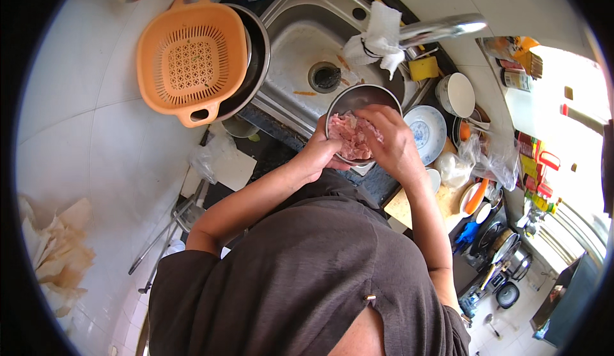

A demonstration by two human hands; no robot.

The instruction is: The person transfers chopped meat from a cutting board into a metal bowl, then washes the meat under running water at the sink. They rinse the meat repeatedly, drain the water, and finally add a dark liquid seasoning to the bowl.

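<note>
My left hand (316, 157) grips a round metal bowl (363, 92) from its near left side, with the thumb over the rim. Raw pink meat (352, 135), chopped or sliced, fills the near part of the bowl. My right hand (391, 140) reaches over the right rim, its fingers bent into the meat; the fingertips are partly hidden, so I cannot tell whether they hold any. Bowl and hands are above the near edge of a stainless steel sink (292, 44).
An orange plastic colander (235, 63) rests over a large metal basin (263, 34) at left. Behind the bowl is the faucet (441, 27) with a white cloth (386, 25) tied on. A blue-patterned dish (434, 125), white bowl (455, 94) and cutting board (403, 207) stand at right.
</note>
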